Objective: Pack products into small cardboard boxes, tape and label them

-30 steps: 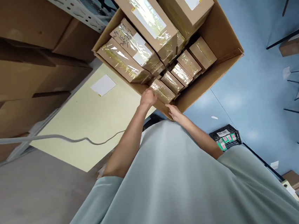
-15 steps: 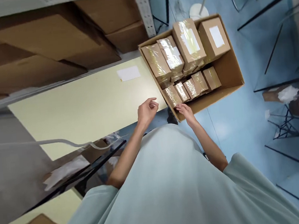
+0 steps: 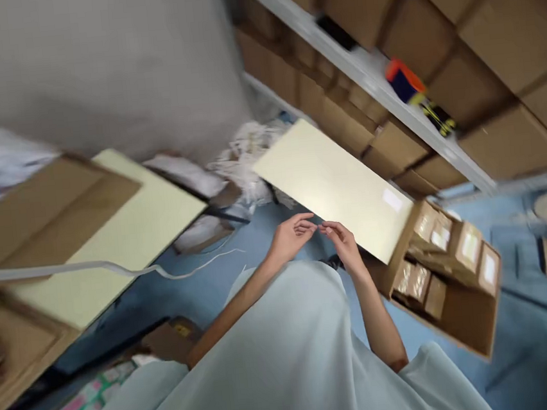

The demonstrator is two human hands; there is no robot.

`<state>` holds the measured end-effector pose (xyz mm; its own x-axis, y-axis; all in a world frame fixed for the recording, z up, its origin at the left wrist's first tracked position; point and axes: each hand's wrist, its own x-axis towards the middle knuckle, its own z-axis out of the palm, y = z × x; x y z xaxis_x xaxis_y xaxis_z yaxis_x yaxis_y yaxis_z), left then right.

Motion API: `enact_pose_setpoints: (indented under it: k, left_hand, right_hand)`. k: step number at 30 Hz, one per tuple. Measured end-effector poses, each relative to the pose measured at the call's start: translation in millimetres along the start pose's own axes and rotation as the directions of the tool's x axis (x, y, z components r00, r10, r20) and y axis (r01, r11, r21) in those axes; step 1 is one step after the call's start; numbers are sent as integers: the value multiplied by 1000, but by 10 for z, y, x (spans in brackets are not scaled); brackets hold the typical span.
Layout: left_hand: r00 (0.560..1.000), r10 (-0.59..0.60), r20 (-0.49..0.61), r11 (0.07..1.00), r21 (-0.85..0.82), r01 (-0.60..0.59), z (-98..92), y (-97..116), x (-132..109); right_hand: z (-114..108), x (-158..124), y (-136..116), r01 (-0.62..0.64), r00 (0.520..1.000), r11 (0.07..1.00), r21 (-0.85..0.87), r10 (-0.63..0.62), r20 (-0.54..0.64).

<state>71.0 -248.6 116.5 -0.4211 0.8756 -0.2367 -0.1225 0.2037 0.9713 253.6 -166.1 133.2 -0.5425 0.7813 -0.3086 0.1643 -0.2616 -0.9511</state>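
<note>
My left hand is held in front of my body, its fingers loosely curved and nothing visible in them. Close beside it is my right hand, fingers bent, its tips almost meeting those of the left; whether they touch I cannot tell. Both are above the floor, near the front edge of a pale yellow table. To the right, an open cardboard carton holds several taped small boxes, some with white labels. Neither hand touches the carton.
Shelves with brown cartons rise at upper right, with a tape dispenser on the shelf edge. At left, a second pale table bears flattened cardboard. A white cable crosses the left side. White crumpled material lies behind.
My view has turned left, so the carton now appears farther right and lower. My right hand has come away from the small boxes, and both hands have drawn together.
</note>
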Motion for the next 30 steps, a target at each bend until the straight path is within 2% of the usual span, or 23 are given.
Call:
enact_pose_setpoints:
  k: [3, 6, 8, 11, 16, 19, 22, 26, 30]
  left_hand:
    - [977, 49, -208, 996, -58, -63, -812, 86, -177]
    - [911, 59, -408, 985, -125, -120, -1523, 71, -442]
    - [846, 38, -532, 973, -173, -152, -1886, 7, -639]
    - [725, -11, -688, 954, -226, -200, -2282, -106, -906]
    - [488, -112, -865, 934, -259, -245, -2795, -199, -1323]
    - [335, -166, -928, 925, -264, -273, -3075, -224, -1623]
    - [178, -236, -955, 910, -282, -305, -3272, -263, -1916]
    - [-14, -325, -945, 893, -303, -332, -3353, -333, -2203]
    - [-220, -417, -882, 863, -308, -401, -3259, -399, -2432]
  right_hand:
    - [828, 299, -188, 33, 978, 997, -69, -18, 208]
    - [1626, 521, -332, 74, 911, 989, -131, -14, 411]
    - [2104, 628, -405, 105, 845, 979, -172, 3, 535]
    - [2732, 768, -482, 151, 725, 963, -221, 44, 687]
    - [3723, 960, -553, 206, 508, 936, -286, 147, 849]
    - [4349, 978, -601, 237, 350, 917, -320, 226, 909]
    - [4934, 920, -651, 266, 191, 902, -341, 297, 936]
    - [5563, 814, -632, 306, 20, 878, -368, 381, 924]
    - [6013, 636, -476, 368, -139, 840, -398, 473, 870]
